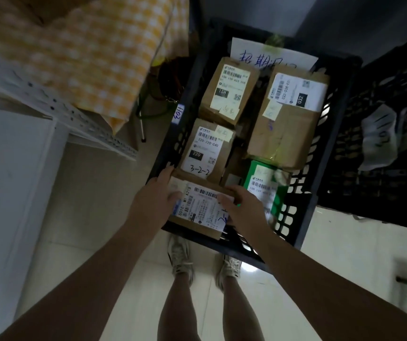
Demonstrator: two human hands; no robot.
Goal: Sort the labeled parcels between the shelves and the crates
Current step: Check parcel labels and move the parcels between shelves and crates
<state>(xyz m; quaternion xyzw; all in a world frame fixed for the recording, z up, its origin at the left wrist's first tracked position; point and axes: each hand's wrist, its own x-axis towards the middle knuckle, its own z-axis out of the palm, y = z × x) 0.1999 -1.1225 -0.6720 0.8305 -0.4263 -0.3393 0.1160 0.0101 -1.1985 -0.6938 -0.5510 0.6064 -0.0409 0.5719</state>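
A black plastic crate (303, 207) on the floor holds several labeled parcels. At its near end lies a brown parcel (198, 210) with a white label. My left hand (157, 200) grips its left side, thumb on the label. My right hand (243, 207) holds its right side, fingers over the label's edge. Beyond it lie a brown parcel marked 220 (206, 150), a brown parcel marked 15H (229, 91), a larger brown parcel marked 032 (288, 114) and a green parcel (266, 188).
A second black crate (350, 153) with a white bag stands to the right. A white metal shelf (57, 107) with a yellow checked cloth (99, 52) is at the left. A handwritten paper sign (271, 55) stands at the crate's far end. My feet are below the crate.
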